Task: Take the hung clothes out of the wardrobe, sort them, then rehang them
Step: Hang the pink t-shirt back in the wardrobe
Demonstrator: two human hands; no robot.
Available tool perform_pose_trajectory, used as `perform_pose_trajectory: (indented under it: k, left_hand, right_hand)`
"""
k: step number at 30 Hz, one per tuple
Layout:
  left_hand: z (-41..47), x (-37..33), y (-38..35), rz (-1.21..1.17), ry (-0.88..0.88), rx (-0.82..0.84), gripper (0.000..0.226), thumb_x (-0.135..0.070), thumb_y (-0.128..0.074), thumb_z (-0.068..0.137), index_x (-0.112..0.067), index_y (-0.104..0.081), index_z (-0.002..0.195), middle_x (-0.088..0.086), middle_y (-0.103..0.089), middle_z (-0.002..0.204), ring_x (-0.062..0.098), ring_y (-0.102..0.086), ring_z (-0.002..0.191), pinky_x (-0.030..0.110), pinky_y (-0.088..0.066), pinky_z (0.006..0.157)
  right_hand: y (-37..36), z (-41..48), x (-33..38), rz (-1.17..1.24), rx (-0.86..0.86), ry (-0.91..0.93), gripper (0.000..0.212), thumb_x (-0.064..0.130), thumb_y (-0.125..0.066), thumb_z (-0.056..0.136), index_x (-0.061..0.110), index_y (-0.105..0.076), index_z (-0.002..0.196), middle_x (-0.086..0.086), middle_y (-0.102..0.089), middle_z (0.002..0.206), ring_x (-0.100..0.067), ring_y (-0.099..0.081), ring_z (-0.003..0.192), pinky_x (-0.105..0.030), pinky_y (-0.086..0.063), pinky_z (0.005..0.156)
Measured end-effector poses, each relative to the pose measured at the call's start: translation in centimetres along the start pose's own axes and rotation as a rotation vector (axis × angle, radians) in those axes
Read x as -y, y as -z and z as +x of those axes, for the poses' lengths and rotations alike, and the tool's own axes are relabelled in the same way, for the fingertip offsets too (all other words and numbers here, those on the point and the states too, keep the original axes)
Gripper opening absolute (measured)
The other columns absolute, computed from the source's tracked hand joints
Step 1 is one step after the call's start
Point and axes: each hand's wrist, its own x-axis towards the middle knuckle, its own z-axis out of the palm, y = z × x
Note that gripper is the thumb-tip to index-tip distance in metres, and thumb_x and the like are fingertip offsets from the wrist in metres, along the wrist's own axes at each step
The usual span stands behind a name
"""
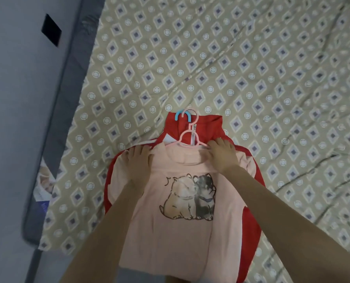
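Your pale pink T-shirt carries a print of two puppies, one cream, one dark grey. Round it, from 9 to 3 o'clock, you see the red jacket with white stripes. At its 12 o'clock are a pink hanger and a blue hanger hook. The bedsheet is khaki with grey diamonds and white rings.

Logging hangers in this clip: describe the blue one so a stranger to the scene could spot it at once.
On the bed's diamond-patterned cover lies a red jacket under a pink T-shirt. Three hanger hooks sit at the jacket's collar. The blue hanger hook is farthest left and thick, while the two pink hooks beside it are thin and pale.
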Motion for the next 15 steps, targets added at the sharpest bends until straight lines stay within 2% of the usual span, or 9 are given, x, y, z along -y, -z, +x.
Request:
perform_pose_trajectory:
  k: [2, 4, 6, 8, 10, 12, 15]
  left_hand:
    - [-0.2, -0.1, 1.9, -0.024, 0.028, 0.044, 0.012, -0.014, -0.073, 0.083, -0.009, -0.067, 0.093, 0.012, -0.064, 0.093, 0.037, -0.062, 0.089, 0.060, -0.044, 0.090]
    - [-0.5, -0.1, 4.4, 0.001, 0.015, 0.027, 0.013, -0.023, -0.060, 0.090, -0.013, -0.067, 0.091, 0.006, -0.065, 0.092, 0.032, -0.062, 0.090, 0.063, -0.044, 0.095]
    - [-0.8, -0.2, 7.0, -0.012, 0.005, 0.020, 0.031, -0.033, -0.043, 0.092, -0.015, -0.067, 0.091, 0.003, -0.066, 0.090, 0.030, -0.063, 0.087, 0.059, -0.046, 0.094]
    - [-1.5, -0.2, 9.8, -0.104, -0.005, 0.000, 0.036, -0.036, -0.039, 0.093, -0.013, -0.067, 0.091, 0.004, -0.067, 0.089, 0.031, -0.064, 0.084, 0.051, -0.051, 0.084]
    - [-2.4, -0.3, 12.5, -0.205, 0.014, -0.005, 0.038, -0.035, -0.038, 0.094, -0.011, -0.067, 0.094, 0.006, -0.067, 0.090, 0.032, -0.063, 0.083, 0.044, -0.052, 0.077]
    - [-3.8, -0.8, 15.3, -0.227, 0.049, -0.013, 0.038, -0.034, -0.036, 0.094, -0.009, -0.066, 0.093, 0.007, -0.066, 0.089, 0.032, -0.061, 0.083, 0.043, -0.051, 0.077]
    - [-7.0, -1.6, 18.6, -0.147, 0.090, -0.018, 0.041, -0.037, -0.035, 0.092, -0.008, -0.065, 0.091, 0.009, -0.064, 0.086, 0.033, -0.059, 0.080, 0.043, -0.049, 0.077]
  right_hand:
    - [1.3, -1.1, 0.1, 0.062, 0.046, 0.013, 0.031, 0.028, -0.046, 0.101, 0.014, -0.062, 0.124, -0.013, -0.057, 0.117, -0.035, -0.050, 0.110, -0.040, -0.039, 0.089]
    - [3.0, -2.5, 0.4, 0.136, 0.057, 0.064, 0.031, 0.027, -0.045, 0.102, 0.015, -0.064, 0.124, -0.013, -0.058, 0.110, -0.033, -0.054, 0.102, -0.040, -0.045, 0.083]
    - [5.3, -3.8, 1.0, 0.178, 0.065, 0.100, 0.029, 0.030, -0.046, 0.102, 0.015, -0.067, 0.117, -0.010, -0.058, 0.102, -0.030, -0.057, 0.094, -0.038, -0.046, 0.077]
    - [7.8, -5.0, 1.8, 0.191, 0.064, 0.131, 0.027, 0.030, -0.047, 0.102, 0.012, -0.067, 0.100, -0.004, -0.056, 0.089, -0.027, -0.057, 0.086, -0.036, -0.042, 0.068]
    - [10.2, -6.3, 2.8, 0.209, 0.051, 0.167, 0.029, 0.032, -0.049, 0.101, 0.011, -0.060, 0.082, 0.000, -0.052, 0.074, -0.024, -0.054, 0.075, -0.034, -0.035, 0.060]
    - [12.2, -7.8, 3.8, 0.218, 0.037, 0.198, 0.035, 0.034, -0.050, 0.101, 0.012, -0.054, 0.074, 0.003, -0.047, 0.066, -0.019, -0.047, 0.066, -0.033, -0.030, 0.055]
    - [14.6, -10.5, 5.5, 0.186, 0.007, 0.266, 0.042, 0.039, -0.049, 0.100, 0.025, -0.040, 0.062, 0.005, -0.044, 0.062, -0.019, -0.045, 0.061, -0.032, -0.027, 0.050]
